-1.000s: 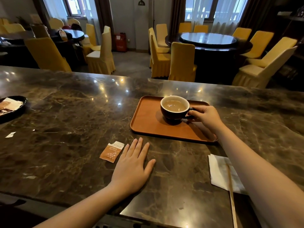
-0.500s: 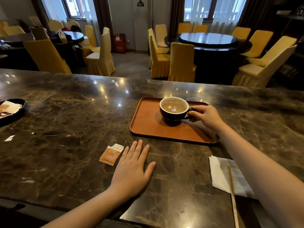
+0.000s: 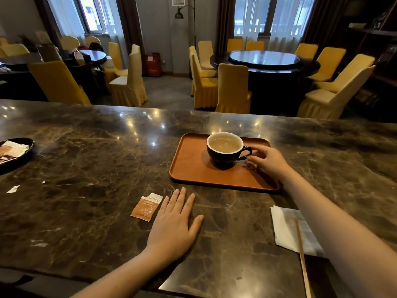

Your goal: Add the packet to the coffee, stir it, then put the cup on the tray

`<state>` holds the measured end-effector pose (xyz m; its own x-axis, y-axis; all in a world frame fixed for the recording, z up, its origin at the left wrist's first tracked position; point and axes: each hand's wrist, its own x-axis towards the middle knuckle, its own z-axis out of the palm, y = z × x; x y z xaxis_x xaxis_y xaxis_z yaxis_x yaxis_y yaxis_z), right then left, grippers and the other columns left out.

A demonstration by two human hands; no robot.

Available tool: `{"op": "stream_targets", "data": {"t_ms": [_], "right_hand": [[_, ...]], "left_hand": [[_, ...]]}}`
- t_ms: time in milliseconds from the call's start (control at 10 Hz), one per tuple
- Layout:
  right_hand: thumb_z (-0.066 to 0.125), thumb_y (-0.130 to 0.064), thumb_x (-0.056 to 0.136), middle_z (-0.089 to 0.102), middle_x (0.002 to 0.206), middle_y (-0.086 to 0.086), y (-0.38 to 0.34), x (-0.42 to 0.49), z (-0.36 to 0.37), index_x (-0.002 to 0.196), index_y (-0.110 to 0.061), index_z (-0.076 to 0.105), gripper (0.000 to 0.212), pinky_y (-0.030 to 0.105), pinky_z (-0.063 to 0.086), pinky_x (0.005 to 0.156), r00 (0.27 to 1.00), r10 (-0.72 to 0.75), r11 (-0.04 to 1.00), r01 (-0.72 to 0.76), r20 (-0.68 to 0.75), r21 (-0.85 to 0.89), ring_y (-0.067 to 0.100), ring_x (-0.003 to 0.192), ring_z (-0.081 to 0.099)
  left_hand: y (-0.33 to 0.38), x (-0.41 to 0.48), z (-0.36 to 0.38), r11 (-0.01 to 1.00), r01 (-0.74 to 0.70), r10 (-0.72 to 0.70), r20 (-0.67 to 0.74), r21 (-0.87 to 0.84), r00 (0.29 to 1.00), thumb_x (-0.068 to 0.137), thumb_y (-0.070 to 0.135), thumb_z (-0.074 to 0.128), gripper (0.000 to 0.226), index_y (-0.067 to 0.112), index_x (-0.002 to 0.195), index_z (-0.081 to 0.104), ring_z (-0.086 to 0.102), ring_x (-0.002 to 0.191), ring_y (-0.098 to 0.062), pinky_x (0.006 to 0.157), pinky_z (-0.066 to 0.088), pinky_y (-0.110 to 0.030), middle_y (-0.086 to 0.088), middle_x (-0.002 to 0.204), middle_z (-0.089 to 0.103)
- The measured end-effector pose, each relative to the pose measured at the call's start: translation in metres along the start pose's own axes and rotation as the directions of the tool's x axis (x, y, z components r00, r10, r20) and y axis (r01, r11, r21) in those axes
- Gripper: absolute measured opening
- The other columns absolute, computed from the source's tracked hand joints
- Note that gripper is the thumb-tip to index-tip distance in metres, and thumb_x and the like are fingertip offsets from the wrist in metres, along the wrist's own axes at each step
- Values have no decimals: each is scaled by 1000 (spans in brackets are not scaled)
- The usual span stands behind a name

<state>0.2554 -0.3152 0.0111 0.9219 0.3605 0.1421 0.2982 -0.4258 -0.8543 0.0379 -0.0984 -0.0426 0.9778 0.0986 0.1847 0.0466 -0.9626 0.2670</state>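
Observation:
A dark cup (image 3: 223, 157) of milky coffee stands upright on the orange-brown tray (image 3: 189, 168), its handle pointing right. My right hand (image 3: 268, 161) rests on the tray just right of the handle, fingers loosely apart, with fingertips beside the handle and not wrapped around it. A torn-open orange and white packet (image 3: 146, 208) lies flat on the marble counter in front of the tray. Beside the packet, my left hand (image 3: 174, 224) lies flat on the counter, palm down with fingers spread, holding nothing.
A wooden stir stick (image 3: 301, 254) lies on a white napkin (image 3: 283, 229) at the near right. A black dish (image 3: 23, 157) holding packets sits at the far left, with a paper scrap (image 3: 12, 189) near it. Yellow chairs and round tables stand beyond the counter.
My right hand has loosened from the cup handle and slid slightly back to the right. The cup stays on the tray. My left hand has not moved.

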Motion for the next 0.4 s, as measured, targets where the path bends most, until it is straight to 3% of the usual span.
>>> {"op": "stream_targets", "data": {"t_ms": [100,200,300,400], "right_hand": [[59,-9,85,67,97,2,-3,-15,-6,123,-13,51,39,8,47,51,997,40,996,-44,-59,-71,0,72,62],[61,-13,84,69,101,2,-15,-43,-15,115,-16,58,31,14,52,57,990,22,998,-29,-139,-49,5,72,67],[61,-19,83,67,88,-7,-56,-82,-32,106,-15,63,23,10,51,56,993,-52,993,39,-104,-115,-2,70,66],[61,-29,78,71,81,-4,-107,-132,-60,98,-19,66,23,11,52,58,986,-163,981,157,-43,-115,3,68,67]], "left_hand": [[-1,2,-1,1000,2,-2,13,-28,1000,88,61,18,62,32,142,8,-15,133,-4,108,-12,-26,7,151,-4],[-2,2,-1,999,9,-8,19,-54,1000,89,60,21,61,33,142,12,-10,134,-3,109,-8,-26,6,154,3],[1,5,-7,995,26,-25,15,-96,1000,91,55,26,55,31,141,20,0,139,-6,109,-5,-25,6,154,11],[1,2,-9,988,32,-32,5,-149,999,94,46,30,48,28,139,29,7,140,-7,110,-1,-25,6,153,19]]}}
